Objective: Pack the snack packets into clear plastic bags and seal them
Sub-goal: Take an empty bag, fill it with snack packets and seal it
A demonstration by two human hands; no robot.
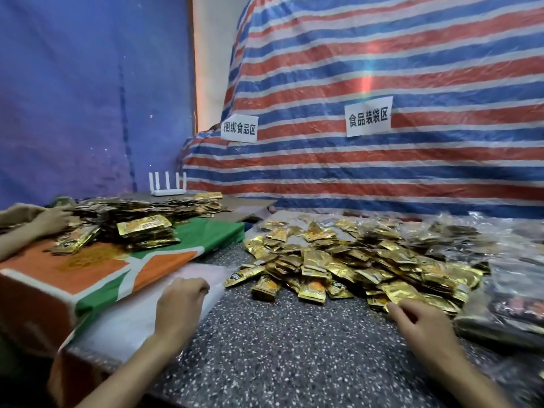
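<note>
Far left, another person's hand point(53, 219), cut off by the frame, rests on packets heaped on a cloth-covered box point(97, 269). The left hand point(179, 298) lies curled on clear bags point(129, 322); whether it pinches one is hidden. Bare speckled table point(294, 334) lies between the hands. The right hand point(421, 322) rests loose fingers on the gold snack packets point(338, 266) piled mid-table, their print unreadable. Filled bags point(506, 307) run off the right edge. Two paper signs point(239, 128) on the striped tarp point(382, 178) read 捆绑食品区 and 食品装袋区.

left hand point(181, 301): curled, resting on clear plastic bags point(132, 325) | right hand point(424, 322): touching snack packets point(353, 266) at pile edge
</note>
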